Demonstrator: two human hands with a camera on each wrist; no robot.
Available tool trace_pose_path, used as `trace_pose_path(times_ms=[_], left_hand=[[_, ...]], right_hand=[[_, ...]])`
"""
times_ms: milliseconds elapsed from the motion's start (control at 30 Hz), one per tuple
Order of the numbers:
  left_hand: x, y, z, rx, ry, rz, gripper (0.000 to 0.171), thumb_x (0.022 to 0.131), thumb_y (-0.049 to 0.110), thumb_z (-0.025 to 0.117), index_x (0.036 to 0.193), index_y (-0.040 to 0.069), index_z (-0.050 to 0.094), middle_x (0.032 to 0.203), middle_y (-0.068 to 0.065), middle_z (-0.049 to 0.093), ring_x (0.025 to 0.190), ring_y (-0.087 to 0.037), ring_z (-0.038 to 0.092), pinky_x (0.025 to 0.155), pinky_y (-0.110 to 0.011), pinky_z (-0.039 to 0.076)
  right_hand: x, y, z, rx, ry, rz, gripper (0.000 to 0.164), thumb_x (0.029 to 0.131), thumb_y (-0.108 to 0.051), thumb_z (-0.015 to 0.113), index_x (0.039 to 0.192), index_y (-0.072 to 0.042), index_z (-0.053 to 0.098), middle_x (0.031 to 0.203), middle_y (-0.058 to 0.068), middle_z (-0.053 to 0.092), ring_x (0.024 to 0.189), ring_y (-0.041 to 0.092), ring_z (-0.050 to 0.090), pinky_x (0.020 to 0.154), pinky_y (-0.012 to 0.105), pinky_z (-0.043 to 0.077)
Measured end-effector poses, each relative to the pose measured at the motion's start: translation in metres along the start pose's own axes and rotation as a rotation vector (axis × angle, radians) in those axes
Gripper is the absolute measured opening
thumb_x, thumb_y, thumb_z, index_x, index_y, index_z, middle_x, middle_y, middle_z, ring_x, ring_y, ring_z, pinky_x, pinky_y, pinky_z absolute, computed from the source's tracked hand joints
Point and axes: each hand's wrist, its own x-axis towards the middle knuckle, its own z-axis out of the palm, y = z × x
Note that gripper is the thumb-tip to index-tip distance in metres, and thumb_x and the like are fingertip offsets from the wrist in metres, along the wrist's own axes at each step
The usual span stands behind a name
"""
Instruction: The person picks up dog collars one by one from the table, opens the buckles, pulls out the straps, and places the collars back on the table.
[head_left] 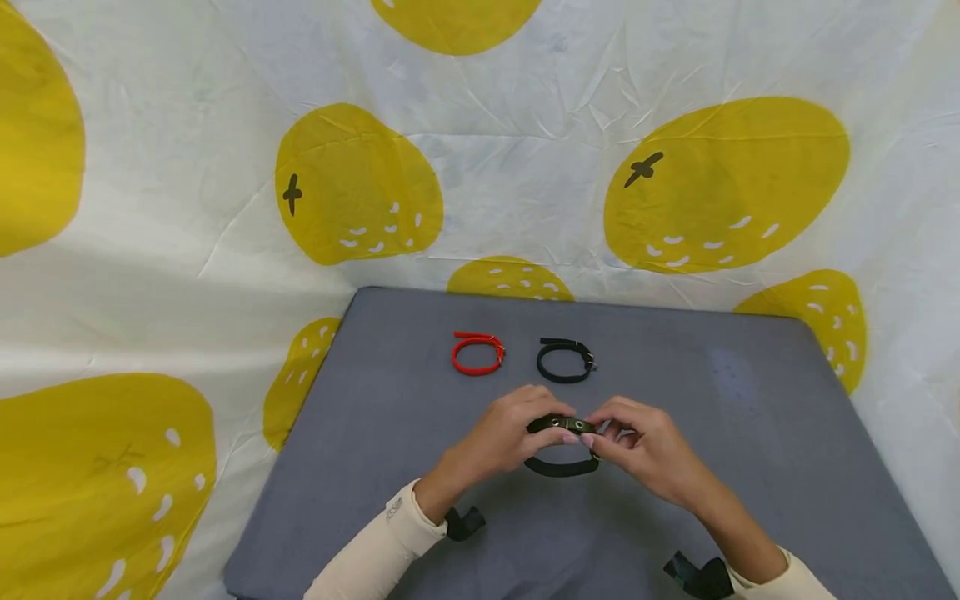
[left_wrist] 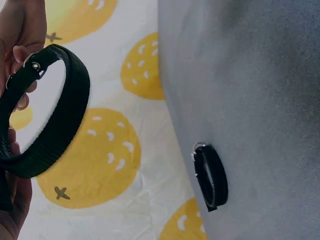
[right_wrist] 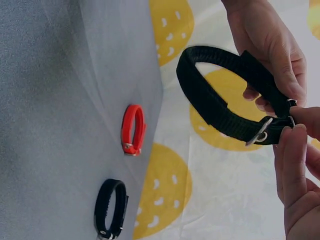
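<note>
Above the table, a dark green collar (head_left: pixel 562 471) is held up in a loop between both hands. My left hand (head_left: pixel 517 429) grips the strap on the left, thumb in front and fingers behind. The right hand (head_left: pixel 648 446) pinches the strap near its buckle end with thumb and fingertips. Metal-rimmed eyelets show on the strap between the hands. In the right wrist view, the collar (right_wrist: pixel 195 95) has a metal ring and buckle fittings (right_wrist: pixel 260 131) close to the right fingertips. Whether the strap end is fully through the buckle is hard to tell.
A red collar (head_left: pixel 477 372) and a black collar (head_left: pixel 566 378), both looped, lie side by side on the grey table (head_left: pixel 405 333) beyond the hands. A white cloth with yellow fruit prints (head_left: pixel 517 192) hangs behind the table. Black straps (head_left: pixel 465 523) hang at both wrists.
</note>
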Motion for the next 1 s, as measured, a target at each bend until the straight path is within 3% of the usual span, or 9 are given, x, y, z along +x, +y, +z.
trace_pose_path(times_ms=[467, 700, 867, 1000], left_hand=[[0.000, 0.009, -0.005, -0.036, 0.001, -0.078, 0.024, 0.090, 0.033, 0.066, 0.107, 0.017, 0.064, 0.101, 0.007, 0.062, 0.088, -0.003, 0.052, 0.074, -0.014, 0.042], [-0.001, 0.006, -0.006, -0.041, 0.010, -0.036, 0.023, 0.092, 0.032, 0.063, 0.108, 0.017, 0.063, 0.101, 0.008, 0.061, 0.087, -0.003, 0.051, 0.073, -0.013, 0.041], [0.000, 0.005, -0.009, -0.023, -0.001, 0.012, 0.021, 0.091, 0.027, 0.064, 0.109, 0.016, 0.062, 0.100, 0.008, 0.060, 0.087, -0.002, 0.049, 0.073, -0.011, 0.039], [0.000, 0.006, -0.013, -0.001, -0.019, 0.039, 0.022, 0.091, 0.025, 0.065, 0.110, 0.015, 0.061, 0.100, 0.008, 0.060, 0.086, -0.002, 0.049, 0.073, -0.010, 0.039]], right_hand=[[-0.005, -0.001, 0.001, 0.084, 0.032, -0.049, 0.020, 0.087, -0.002, 0.065, 0.103, -0.015, 0.061, 0.094, -0.002, 0.057, 0.074, 0.010, 0.061, 0.058, 0.025, 0.053], [-0.005, 0.000, 0.004, 0.165, 0.047, -0.109, 0.026, 0.085, 0.010, 0.062, 0.105, -0.006, 0.058, 0.095, 0.007, 0.055, 0.075, 0.017, 0.059, 0.060, 0.026, 0.054], [-0.004, 0.002, 0.005, 0.219, 0.019, -0.076, 0.024, 0.087, 0.007, 0.062, 0.107, -0.006, 0.059, 0.096, 0.007, 0.056, 0.077, 0.018, 0.061, 0.063, 0.028, 0.054], [-0.003, 0.001, 0.003, 0.192, -0.002, -0.035, 0.020, 0.087, -0.001, 0.066, 0.105, -0.010, 0.063, 0.094, 0.003, 0.059, 0.075, 0.014, 0.062, 0.061, 0.027, 0.054]])
